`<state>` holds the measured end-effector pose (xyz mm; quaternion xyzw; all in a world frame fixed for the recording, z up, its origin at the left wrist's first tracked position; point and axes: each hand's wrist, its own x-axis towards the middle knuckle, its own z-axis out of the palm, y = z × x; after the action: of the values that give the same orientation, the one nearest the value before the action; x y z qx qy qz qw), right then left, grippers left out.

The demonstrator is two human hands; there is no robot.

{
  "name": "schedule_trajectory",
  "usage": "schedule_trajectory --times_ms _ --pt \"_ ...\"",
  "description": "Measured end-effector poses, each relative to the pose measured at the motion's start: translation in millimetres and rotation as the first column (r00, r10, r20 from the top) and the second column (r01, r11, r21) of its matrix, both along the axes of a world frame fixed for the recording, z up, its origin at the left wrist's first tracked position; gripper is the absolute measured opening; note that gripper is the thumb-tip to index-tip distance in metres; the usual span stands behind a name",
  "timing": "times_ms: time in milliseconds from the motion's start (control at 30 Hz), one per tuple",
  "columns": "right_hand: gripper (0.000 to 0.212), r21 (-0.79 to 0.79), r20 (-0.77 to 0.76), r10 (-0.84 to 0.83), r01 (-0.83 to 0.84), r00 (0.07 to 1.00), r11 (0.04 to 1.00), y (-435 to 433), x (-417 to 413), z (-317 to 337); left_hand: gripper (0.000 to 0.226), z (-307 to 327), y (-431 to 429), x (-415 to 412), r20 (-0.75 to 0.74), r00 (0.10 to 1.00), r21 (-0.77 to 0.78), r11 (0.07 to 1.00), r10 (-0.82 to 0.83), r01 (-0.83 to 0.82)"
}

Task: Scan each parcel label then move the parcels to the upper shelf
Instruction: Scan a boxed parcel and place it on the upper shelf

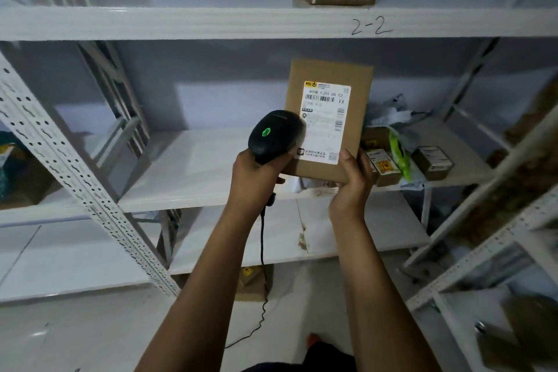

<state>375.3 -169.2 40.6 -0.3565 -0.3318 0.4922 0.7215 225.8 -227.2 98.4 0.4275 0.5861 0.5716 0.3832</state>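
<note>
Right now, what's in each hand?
Left hand: closed on the scanner, aimed at the label.
Right hand: holding the box by its lower edge.

One scanner (273, 136); two hands (256, 174); several parcels (327, 118), count unclear.

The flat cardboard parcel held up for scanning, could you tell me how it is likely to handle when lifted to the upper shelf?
The flat cardboard parcel probably stays stiff: its faces look unbowed. It seems light, since the right hand alone holds it by a lower corner. Stood on edge it may tip, being thin.
</note>
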Motion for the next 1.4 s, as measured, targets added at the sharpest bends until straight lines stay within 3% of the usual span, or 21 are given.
schedule_trajectory --times_ms 233,400,633,733,833,967,1067,1200,1300,1400 --pt "0.058 0.100 -0.027 -0.093 0.096 0.995 0.990 29 47 51 0.017 20 38 46 0.059 0.997 0.160 0.986 -0.054 0.044" --pt "0.034 0.172 -0.024 -0.076 0.079 0.997 0.982 58 72 73 0.021 28 73 77 0.119 0.991 0.238 0.971 -0.066 0.037" --pt "0.035 0.252 0.051 -0.107 0.091 0.993 0.963 124 135 115 0.029 58 144 141 0.136 0.988 0.368 0.930 -0.072 0.017" --pt "0.039 0.213 0.089 -0.118 0.097 0.989 0.972 156 163 132 0.032 68 173 171 0.143 0.989 0.413 0.910 -0.021 -0.041" --pt "0.026 0.205 0.114 -0.087 0.062 0.990 0.977 184 186 148 0.041 77 198 204 0.149 0.988 0.486 0.869 0.027 -0.097" --pt "0.030 0.240 0.222 -0.086 0.031 0.971 0.970 216 210 164 0.036 85 227 231 0.175 0.981 0.554 0.815 0.086 -0.171" --pt "0.039 0.206 0.311 -0.186 0.125 0.932 0.971 237 221 175 0.030 94 243 249 0.179 0.973 0.597 0.770 0.142 -0.223" --pt "0.066 0.374 0.383 -0.371 0.225 0.846 0.900 261 226 191 0.028 106 265 269 0.262 0.939 0.658 0.671 0.222 -0.342" --pt "0.058 0.472 0.328 -0.392 0.210 0.860 0.856 275 222 210 0.058 118 276 277 0.286 0.910 0.699 0.584 0.299 -0.412" --pt "0.044 0.528 0.283 -0.345 0.155 0.895 0.835 289 218 224 0.035 136 285 278 0.277 0.884 0.693 0.558 0.377 -0.456"
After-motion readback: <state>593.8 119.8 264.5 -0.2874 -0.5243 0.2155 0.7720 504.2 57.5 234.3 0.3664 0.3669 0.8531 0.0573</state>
